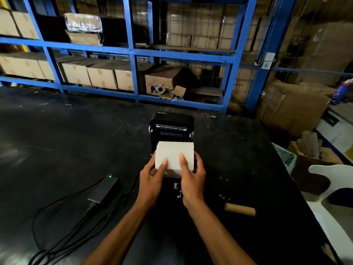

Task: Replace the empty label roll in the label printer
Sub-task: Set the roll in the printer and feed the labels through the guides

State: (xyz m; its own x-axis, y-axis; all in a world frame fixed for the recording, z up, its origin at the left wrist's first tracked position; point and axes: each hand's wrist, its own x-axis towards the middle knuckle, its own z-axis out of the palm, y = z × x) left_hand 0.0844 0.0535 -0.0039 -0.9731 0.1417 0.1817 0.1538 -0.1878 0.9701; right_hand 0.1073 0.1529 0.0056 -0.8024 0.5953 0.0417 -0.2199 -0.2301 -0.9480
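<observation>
A black label printer stands on the dark table with its lid swung up and back. A full white label roll sits over the printer's open bay. My left hand grips the roll's left end and my right hand grips its right end, thumbs pressed on top. An empty brown cardboard core lies on the table to the right of my right forearm.
A black power adapter with a green light and its cables lie to the left. Blue shelving with cardboard boxes stands behind the table. A white chair and boxes are past the table's right edge.
</observation>
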